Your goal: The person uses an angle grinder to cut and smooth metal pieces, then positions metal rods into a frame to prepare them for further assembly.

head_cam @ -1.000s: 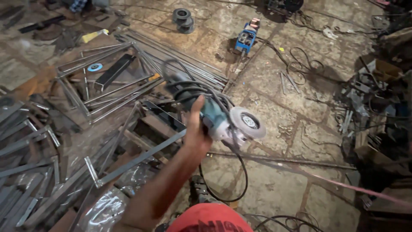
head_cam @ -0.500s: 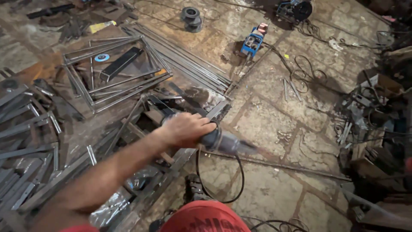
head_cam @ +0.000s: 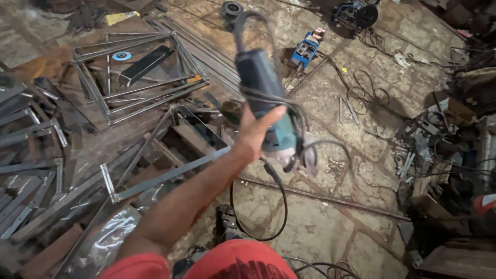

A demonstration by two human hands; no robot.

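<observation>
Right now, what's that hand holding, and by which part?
The left hand holds an angle grinder by the middle of its body, disc end down and its cable looping below. The right hand is not in view.

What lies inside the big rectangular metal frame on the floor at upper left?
Inside the rectangular frame lie a blue grinding disc, a dark flat bar and thin rods. The frame's lower right corner is hidden behind the angle grinder gripped in the left hand.
</observation>
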